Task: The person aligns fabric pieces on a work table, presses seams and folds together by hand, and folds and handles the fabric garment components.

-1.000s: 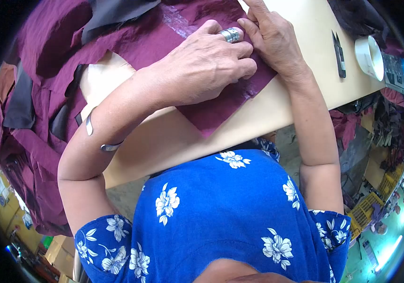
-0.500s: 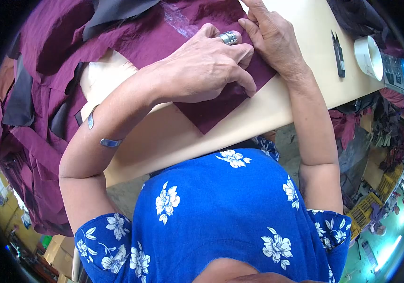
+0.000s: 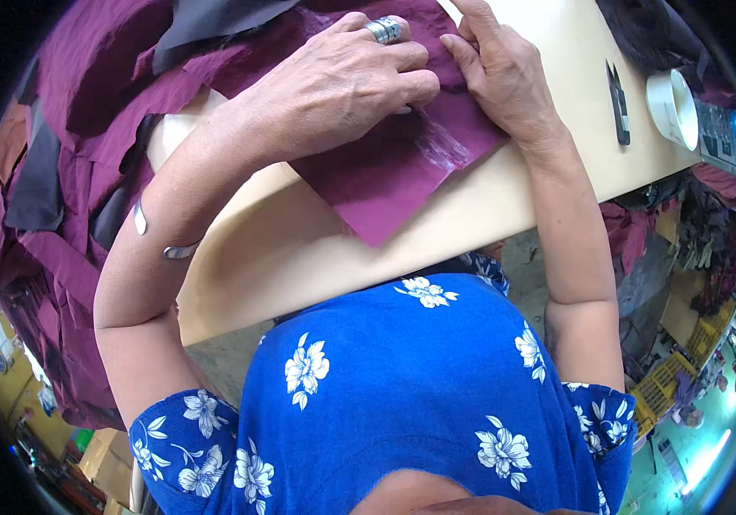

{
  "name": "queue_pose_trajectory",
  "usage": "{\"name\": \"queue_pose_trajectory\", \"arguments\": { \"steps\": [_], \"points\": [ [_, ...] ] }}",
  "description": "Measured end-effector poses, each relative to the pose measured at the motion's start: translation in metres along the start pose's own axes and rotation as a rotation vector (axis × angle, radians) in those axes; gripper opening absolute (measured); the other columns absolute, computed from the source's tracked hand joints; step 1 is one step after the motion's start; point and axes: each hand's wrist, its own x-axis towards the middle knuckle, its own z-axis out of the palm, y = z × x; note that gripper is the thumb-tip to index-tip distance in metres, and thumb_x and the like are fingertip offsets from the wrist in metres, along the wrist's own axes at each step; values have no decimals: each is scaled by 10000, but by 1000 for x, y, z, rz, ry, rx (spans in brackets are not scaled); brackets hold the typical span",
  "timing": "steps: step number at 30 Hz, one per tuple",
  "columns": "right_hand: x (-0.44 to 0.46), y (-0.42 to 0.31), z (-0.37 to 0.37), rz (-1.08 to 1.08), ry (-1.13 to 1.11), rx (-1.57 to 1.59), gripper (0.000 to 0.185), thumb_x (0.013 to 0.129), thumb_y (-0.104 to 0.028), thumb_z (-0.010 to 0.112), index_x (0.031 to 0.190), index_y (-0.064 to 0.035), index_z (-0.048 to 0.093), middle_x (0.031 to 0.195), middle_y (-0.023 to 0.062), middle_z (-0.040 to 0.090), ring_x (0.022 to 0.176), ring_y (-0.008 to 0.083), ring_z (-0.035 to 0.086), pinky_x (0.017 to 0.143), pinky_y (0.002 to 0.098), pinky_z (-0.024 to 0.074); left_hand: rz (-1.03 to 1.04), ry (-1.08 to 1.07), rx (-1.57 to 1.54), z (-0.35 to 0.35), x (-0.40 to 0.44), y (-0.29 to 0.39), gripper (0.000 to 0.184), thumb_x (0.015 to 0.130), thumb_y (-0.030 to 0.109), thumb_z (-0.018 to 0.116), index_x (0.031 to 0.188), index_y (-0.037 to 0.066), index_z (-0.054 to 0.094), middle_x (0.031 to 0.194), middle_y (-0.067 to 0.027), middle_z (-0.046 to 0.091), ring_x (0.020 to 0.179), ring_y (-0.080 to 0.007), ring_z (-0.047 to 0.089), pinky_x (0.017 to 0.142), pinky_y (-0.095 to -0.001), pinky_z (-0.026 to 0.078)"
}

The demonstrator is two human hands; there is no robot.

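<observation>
Curling loosely over the maroon cloth (image 3: 389, 193) on the pale surface (image 3: 256, 257), the left hand (image 3: 346, 81) hides its thumb, and whether it pinches the small light bit under its fingers cannot be told; the right hand (image 3: 505, 81) touches the cloth's right edge, thumb and forefinger parted, some fingertips cut off by the frame's top. Farther right lie black snips (image 3: 619, 105), near a round white container (image 3: 683, 110) whose contents are hard to make out; below the surface, a yellow crate (image 3: 661, 393) holds items too small to tell.
</observation>
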Motion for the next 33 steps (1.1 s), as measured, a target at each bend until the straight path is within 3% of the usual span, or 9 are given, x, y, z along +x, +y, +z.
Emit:
{"name": "queue_pose_trajectory", "arguments": {
  "steps": [4,10,13,16,23,33],
  "points": [
    [0,-1,-1,32,-1,23,502,802,-15,550,1286,-50,422,1191,170,546,830,362,598,710,395,484,-13,117,-129,12,-3,-2,80,768,102,551,845,83,560,842,-49,545,888,-218,525,764,-355,413],
    [2,-1,-1,20,44,53,486,802,-16,554,1273,-48,439,1214,168,533,913,358,598,729,398,487,-35,-66,-34,1,2,0,71,772,89,542,840,81,558,843,-51,547,901,-223,524,760,-354,414],
    [1,-1,-2,24,25,25,469,814,-30,543,1272,-53,442,1216,158,537,927,345,601,725,389,487,26,3,11,2,0,1,71,781,102,531,846,80,550,836,-49,538,885,-207,526,760,-339,413],
    [4,-6,-8,35,-32,-5,461,827,-44,529,1279,-74,443,1213,140,548,929,323,609,715,378,488,43,-76,68,-3,0,8,156,755,171,514,884,88,492,880,-31,483,935,-181,476,808,-323,394],
    [4,-5,-6,35,-60,42,458,841,-51,508,1290,-119,454,1209,113,566,977,283,611,712,376,493,280,-87,262,-3,-3,7,161,753,210,503,877,112,477,934,-17,473,928,-158,468,764,-283,415],
    [5,-4,-6,21,-48,81,449,830,-24,517,1270,-106,483,1206,110,571,1049,262,586,761,360,494,335,-60,380,-7,-3,-7,190,742,220,513,909,147,461,827,3,487,850,-153,482,723,-259,405]
  ]
}}
